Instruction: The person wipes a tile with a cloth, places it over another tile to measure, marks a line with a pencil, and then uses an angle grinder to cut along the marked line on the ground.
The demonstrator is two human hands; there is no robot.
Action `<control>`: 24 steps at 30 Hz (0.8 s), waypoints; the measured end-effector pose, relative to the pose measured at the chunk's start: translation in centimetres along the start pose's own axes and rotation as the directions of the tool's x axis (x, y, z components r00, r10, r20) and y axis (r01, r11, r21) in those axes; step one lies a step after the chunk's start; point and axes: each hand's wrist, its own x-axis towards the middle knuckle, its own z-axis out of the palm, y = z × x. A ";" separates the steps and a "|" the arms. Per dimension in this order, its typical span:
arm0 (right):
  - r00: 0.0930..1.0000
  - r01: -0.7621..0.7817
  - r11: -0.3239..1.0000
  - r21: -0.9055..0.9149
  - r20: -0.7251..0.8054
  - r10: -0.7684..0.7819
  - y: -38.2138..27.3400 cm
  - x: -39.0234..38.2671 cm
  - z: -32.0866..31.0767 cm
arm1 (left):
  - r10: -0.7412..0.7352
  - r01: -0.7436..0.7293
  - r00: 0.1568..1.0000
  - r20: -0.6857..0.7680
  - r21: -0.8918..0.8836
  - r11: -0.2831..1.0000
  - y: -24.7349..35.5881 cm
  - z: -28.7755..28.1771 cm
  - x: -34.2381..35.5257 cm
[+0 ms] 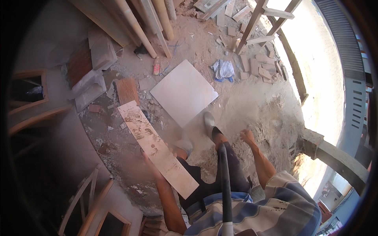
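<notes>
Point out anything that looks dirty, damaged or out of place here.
The long pale strip in the left hand is blotched with dark brown marks, unlike the cleaner square slab on the ground. A crumpled white-and-blue bundle lies loose near the slab.

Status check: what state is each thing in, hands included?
Left hand: gripping the pale strip
Pale strip: held slantwise, stained brown
Right hand: loosely curled, nothing visible in it
Square tile: lying flat on the ground
Cloth: crumpled on the ground
</notes>
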 end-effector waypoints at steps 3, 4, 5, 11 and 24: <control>0.995 0.089 0.996 0.002 -0.046 -0.089 -3.4 15.2 1.2 | 0.026 -0.023 0.999 -0.046 0.067 0.998 -5.5 -1.3 8.9; 0.992 0.102 0.995 0.009 -0.070 -0.102 -5.0 19.9 1.6 | 0.028 -0.026 0.999 -0.026 0.094 0.995 -7.1 -2.3 12.1; 0.985 0.161 0.987 0.023 -0.074 -0.159 -7.0 24.6 1.8 | 0.030 -0.029 1.000 -0.009 0.118 0.993 -8.6 -2.9 15.1; 0.844 0.353 0.875 -0.332 -0.290 -0.451 -9.8 50.4 2.9 | 0.013 0.016 0.974 -0.225 0.126 0.992 -16.7 -3.4 29.9; 0.616 0.184 0.879 -0.440 -0.645 -0.452 -12.7 65.1 5.9 | -0.040 0.015 0.996 0.085 0.276 0.961 -24.9 -8.9 51.0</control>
